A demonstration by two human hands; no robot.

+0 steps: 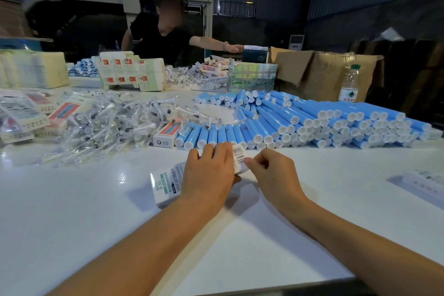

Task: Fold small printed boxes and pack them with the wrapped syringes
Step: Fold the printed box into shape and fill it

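Printed box (168, 185), white with green lettering, is laid on the white table (72, 211) near the front edge, its barcoded end flap (239, 155) raised. Head view: the box is pressed down by the left hand (207, 175), fingers curled over its far end. The flap edge is pinched by the right hand (271, 170) between thumb and bent fingers. Wrapped syringes (108, 122) are heaped behind, to the left; blue tubes (300, 120) are stacked to the right, just beyond the hands. A finished box (167, 133) is seen between the two piles. Across the table another person (163, 36) is reaching sideways. A water bottle (349, 84) is stood before a cardboard carton (319, 72).
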